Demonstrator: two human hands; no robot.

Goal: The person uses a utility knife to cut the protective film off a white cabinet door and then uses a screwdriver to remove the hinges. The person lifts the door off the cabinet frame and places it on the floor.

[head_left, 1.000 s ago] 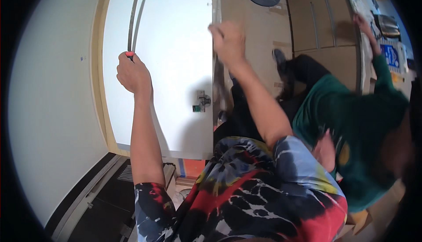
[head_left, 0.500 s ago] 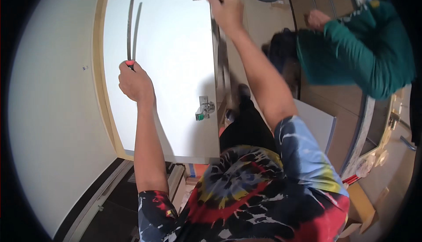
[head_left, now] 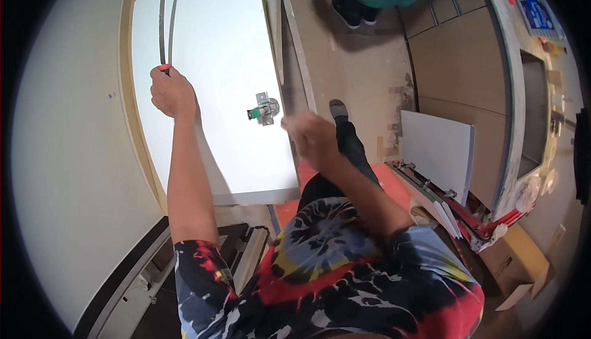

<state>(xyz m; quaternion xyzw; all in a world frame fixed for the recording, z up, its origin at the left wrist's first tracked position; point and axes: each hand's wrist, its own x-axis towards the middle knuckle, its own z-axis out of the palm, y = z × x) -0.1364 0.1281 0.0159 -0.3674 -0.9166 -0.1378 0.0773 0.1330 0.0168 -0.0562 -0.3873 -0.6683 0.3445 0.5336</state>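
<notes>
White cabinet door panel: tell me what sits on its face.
On the white cabinet door panel sits a metal hinge near the right edge. The left hand holds a red-handled tool against it, covering whatever lies beneath.

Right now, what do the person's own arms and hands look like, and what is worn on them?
Both forearms are bare; the left hand and right hand wear no gloves, and no watch or ring shows. Short sleeves of a tie-dye shirt in red, dark blue, yellow and white end above the elbows. The right hand is motion-blurred.
</notes>
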